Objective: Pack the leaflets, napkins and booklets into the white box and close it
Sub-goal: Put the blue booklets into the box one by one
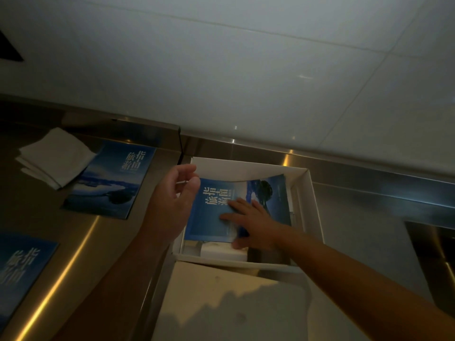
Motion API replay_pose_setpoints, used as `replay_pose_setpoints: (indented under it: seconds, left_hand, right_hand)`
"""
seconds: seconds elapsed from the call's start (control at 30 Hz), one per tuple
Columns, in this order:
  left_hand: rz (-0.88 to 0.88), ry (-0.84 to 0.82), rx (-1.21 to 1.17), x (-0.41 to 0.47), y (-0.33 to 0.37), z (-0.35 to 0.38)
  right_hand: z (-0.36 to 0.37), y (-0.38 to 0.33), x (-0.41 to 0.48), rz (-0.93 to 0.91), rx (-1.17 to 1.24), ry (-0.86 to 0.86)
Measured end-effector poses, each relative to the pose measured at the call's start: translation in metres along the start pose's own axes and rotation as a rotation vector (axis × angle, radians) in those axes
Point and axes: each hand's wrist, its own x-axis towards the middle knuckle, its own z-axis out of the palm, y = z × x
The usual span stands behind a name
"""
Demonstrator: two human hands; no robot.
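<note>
The white box [309, 193] stands open on the steel counter, its lid flap [229, 303] folded down toward me. Inside lies a blue booklet [211, 217] on top of white items. My right hand [251, 222] lies on that booklet with its fingers spread flat and its thumb at the booklet's near edge. Just above the box's left wall my left hand [172, 203] hovers with loosely curled fingers and holds nothing. To the left on the counter lie a stack of white napkins [54, 156], a second blue booklet [113, 180], and a third blue booklet [22, 269] at the near left.
The steel counter [73, 242] meets a white tiled wall [246, 82] behind a raised steel ledge. A recessed steel opening [435, 254] shows at the right edge. A dark shape [9, 50] sits on the wall at upper left.
</note>
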Motion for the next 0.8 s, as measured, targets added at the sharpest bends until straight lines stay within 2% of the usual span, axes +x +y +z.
replay_pose_setpoints:
  seconds: [0.17, 0.4, 0.5, 0.57, 0.67, 0.73, 0.8]
  left_hand:
    - [0.005, -0.024, -0.025, -0.005, 0.000, 0.009]
    - [0.050, -0.037, 0.008, -0.012, 0.002, 0.008]
    - [0.075, -0.022, 0.083, -0.015, 0.000, 0.005]
    - [0.072, -0.011, 0.143, -0.018, -0.001, 0.003]
    - [0.068, -0.033, 0.180, -0.024, -0.001, -0.001]
    - [0.063, -0.038, 0.187, -0.029, -0.001, -0.003]
    - [0.060, -0.013, 0.216, -0.038, 0.000, -0.006]
  right_hand:
    - [0.002, -0.004, -0.004, 0.016, -0.016, 0.032]
    - [-0.010, -0.015, -0.023, 0.007, -0.026, 0.168]
    - [-0.014, -0.025, -0.029, 0.006, 0.024, 0.245]
    - [-0.013, -0.030, -0.027, 0.083, -0.029, 0.295]
    - [-0.004, -0.027, -0.026, 0.327, -0.103, 0.193]
    - [0.007, -0.021, -0.026, 0.382, -0.107, 0.092]
    - [0.015, -0.017, -0.026, 0.374, -0.107, 0.068]
